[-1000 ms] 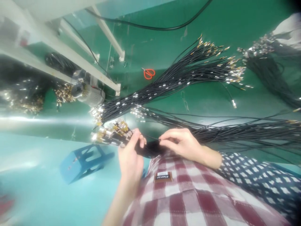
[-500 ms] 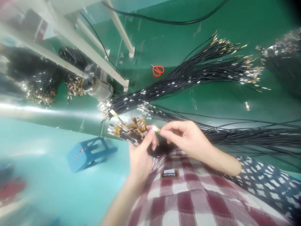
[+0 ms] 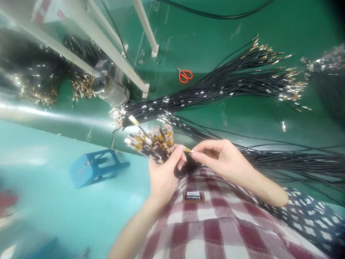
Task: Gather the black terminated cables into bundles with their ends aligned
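Bright metal against matt cloth

In the left hand (image 3: 163,178), the cable bundle (image 3: 153,143) shows shiny metal ends and glossy amber wraps; the connector (image 3: 188,149) at the right hand (image 3: 218,154) looks alike. Beyond both, the loose cables (image 3: 196,95) have smooth, plastic-looking sheaths. The desk (image 3: 212,46) looks glossy. Below the hands, the checked garment (image 3: 207,219) is creased matt cloth.

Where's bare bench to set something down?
Best: green bench between the black cable and upper bundle, right of the scissors. Narrower: the strip between upper and lower bundle, with one silver connector. Crowded: around left hand, right hand and held connectors.
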Demonstrator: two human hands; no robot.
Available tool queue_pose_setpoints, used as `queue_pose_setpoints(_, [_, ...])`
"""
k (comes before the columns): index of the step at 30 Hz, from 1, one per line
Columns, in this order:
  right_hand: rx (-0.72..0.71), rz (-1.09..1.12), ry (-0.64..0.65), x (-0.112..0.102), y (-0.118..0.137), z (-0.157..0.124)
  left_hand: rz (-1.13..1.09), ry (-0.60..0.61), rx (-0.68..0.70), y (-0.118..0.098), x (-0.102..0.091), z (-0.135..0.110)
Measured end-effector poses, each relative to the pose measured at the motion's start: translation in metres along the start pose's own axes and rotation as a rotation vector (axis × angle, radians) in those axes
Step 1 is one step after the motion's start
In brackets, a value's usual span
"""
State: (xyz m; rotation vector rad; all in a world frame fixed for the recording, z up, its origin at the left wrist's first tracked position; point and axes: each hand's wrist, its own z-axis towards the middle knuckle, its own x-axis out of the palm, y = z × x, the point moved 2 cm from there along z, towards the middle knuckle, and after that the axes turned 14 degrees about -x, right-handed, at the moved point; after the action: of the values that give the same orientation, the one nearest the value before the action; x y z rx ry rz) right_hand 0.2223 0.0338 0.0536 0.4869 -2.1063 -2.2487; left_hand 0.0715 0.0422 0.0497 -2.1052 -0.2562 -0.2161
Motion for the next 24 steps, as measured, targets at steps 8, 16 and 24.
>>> queue_pose_setpoints(8, [-0.227,-0.377,-0.178,0.009,0.006,-0.009,0.038,-0.002,0.004,0.002,0.001,-0.002])
queue_pose_setpoints(16, [0.039,0.207,-0.01,0.013,-0.006,-0.002,0.048,-0.027,-0.012,0.005,0.0,-0.002])
queue_pose_setpoints(24, [-0.155,-0.22,-0.182,0.016,0.004,-0.008,0.071,-0.032,-0.047,0.005,0.001,-0.003])
